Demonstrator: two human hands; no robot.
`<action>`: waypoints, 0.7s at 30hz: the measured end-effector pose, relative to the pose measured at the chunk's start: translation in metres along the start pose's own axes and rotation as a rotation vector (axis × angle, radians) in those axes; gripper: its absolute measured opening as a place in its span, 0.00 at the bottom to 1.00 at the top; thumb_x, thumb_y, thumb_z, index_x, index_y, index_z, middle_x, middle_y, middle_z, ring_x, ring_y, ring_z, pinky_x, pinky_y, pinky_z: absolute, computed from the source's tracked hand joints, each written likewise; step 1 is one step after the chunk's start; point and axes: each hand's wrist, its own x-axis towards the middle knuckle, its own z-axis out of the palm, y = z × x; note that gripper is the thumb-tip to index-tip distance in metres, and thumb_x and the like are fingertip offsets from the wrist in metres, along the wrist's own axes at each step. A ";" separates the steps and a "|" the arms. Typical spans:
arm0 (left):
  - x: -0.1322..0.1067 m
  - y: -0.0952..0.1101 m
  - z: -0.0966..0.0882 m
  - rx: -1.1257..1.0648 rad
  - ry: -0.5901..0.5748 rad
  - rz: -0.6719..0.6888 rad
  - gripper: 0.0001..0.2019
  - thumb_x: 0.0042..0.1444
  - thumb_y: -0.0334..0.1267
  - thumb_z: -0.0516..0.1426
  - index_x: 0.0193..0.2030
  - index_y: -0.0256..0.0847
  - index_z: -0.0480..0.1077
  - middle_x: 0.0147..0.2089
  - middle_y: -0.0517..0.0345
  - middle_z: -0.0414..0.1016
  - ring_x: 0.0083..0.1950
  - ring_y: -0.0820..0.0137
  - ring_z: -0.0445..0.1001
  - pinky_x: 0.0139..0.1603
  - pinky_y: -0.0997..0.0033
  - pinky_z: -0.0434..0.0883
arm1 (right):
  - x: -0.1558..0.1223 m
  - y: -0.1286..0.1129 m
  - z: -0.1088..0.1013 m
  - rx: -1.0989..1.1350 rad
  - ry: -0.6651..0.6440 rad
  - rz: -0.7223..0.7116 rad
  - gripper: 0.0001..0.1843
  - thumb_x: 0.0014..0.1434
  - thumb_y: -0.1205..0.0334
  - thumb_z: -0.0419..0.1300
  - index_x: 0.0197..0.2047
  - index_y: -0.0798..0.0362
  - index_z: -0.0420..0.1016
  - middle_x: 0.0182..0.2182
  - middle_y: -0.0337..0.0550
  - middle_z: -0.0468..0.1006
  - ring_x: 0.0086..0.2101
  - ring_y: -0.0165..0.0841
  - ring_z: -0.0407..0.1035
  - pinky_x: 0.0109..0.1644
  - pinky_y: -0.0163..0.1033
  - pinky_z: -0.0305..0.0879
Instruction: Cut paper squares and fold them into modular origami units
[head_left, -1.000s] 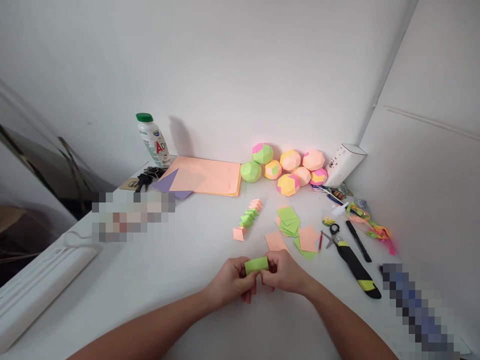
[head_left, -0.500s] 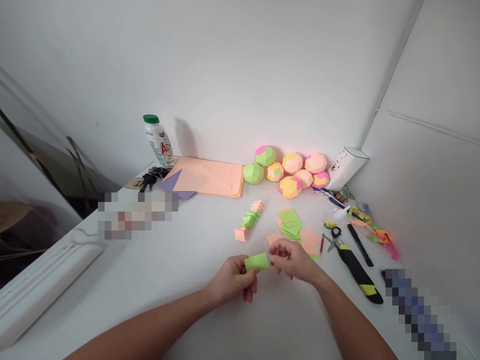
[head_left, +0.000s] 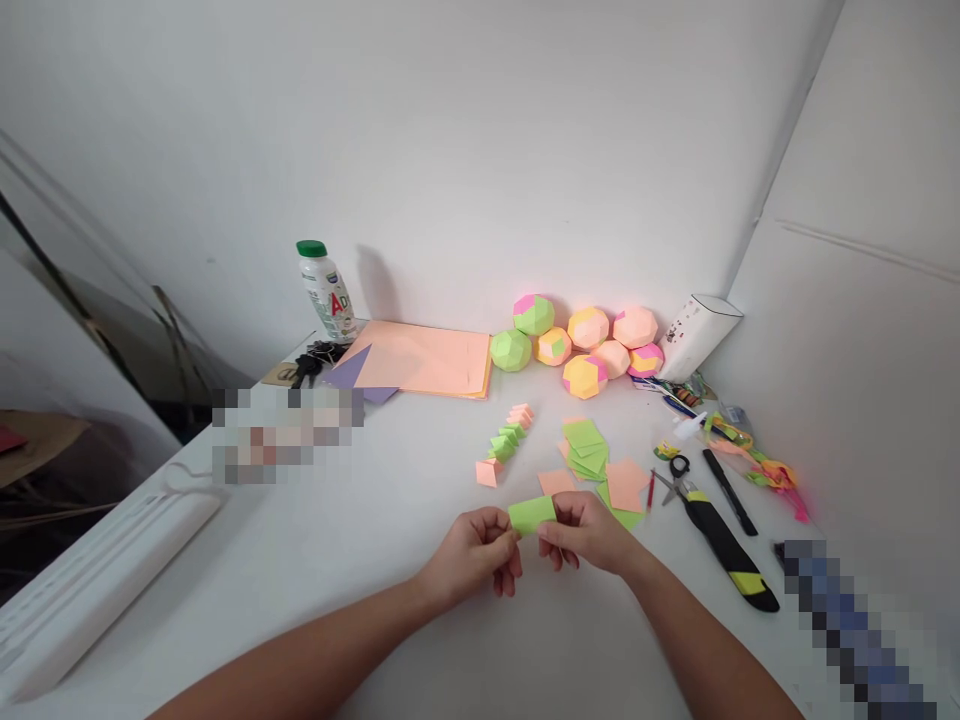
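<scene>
Pinching opposite ends, left hand [head_left: 472,552] and right hand [head_left: 591,532] clamp a rectangular green paper [head_left: 531,514]

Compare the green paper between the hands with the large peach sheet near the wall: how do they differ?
The green paper is small; the peach sheet is much larger. The left hand and right hand grip the green paper, while the peach sheet lies untouched. Both have straight edges.

Bottle [head_left: 328,300] rear left on table [head_left: 285,570], large sheets [head_left: 431,360] right of it, paper balls [head_left: 585,330] farther right, folded pieces [head_left: 508,440] in row before balls, loose squares [head_left: 589,455] to their right, scissors [head_left: 676,483] right of squares, slip [head_left: 531,515] in front, between left hand [head_left: 476,548] and right hand [head_left: 589,530]
</scene>
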 end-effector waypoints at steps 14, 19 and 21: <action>0.001 0.002 -0.002 -0.189 -0.058 0.057 0.17 0.55 0.53 0.53 0.35 0.39 0.61 0.28 0.57 0.73 0.25 0.71 0.72 0.25 0.71 0.68 | 0.003 0.005 0.005 -0.411 0.154 -0.188 0.13 0.54 0.61 0.59 0.20 0.56 0.70 0.18 0.35 0.70 0.20 0.26 0.64 0.24 0.30 0.57; 0.001 0.002 -0.002 -0.150 -0.048 0.060 0.18 0.53 0.52 0.56 0.35 0.37 0.63 0.29 0.57 0.71 0.25 0.72 0.71 0.24 0.71 0.69 | 0.005 0.008 0.005 -0.497 0.182 -0.261 0.11 0.56 0.63 0.58 0.23 0.54 0.73 0.19 0.36 0.70 0.21 0.27 0.63 0.26 0.31 0.58; 0.000 0.004 -0.001 -0.142 -0.043 0.058 0.17 0.53 0.52 0.56 0.34 0.37 0.63 0.30 0.57 0.71 0.25 0.73 0.70 0.25 0.71 0.69 | 0.005 0.008 0.005 -0.541 0.190 -0.283 0.12 0.56 0.64 0.57 0.22 0.54 0.72 0.19 0.36 0.70 0.22 0.27 0.63 0.26 0.31 0.58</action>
